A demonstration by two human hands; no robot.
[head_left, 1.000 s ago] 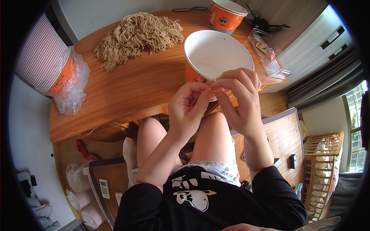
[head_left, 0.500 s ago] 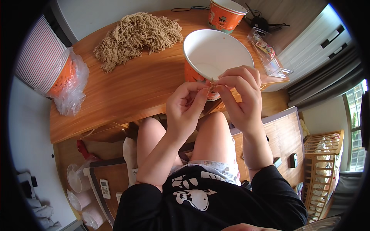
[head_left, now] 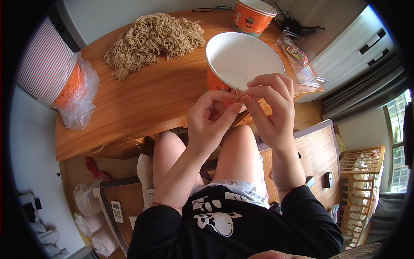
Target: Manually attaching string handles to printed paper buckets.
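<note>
A large orange paper bucket with a white inside stands near the table's front edge. A small hole shows high on its far wall. At its near rim my left hand and my right hand meet, thumbs and fingertips pinched together. Between them is a short bit of tan string, mostly covered by the fingers. Whether it passes through the bucket wall I cannot tell. A heap of the same-coloured cords lies at the back left of the table.
Stacked paper buckets in clear plastic stand at the left. Another orange bucket is at the back, beside a black device. A clear acrylic holder sits at the table's right end. The wooden table curves before my knees.
My left thumb has slid right, up against the right fingertips. The small loop of string that showed between the hands is now mostly hidden by the fingers.
</note>
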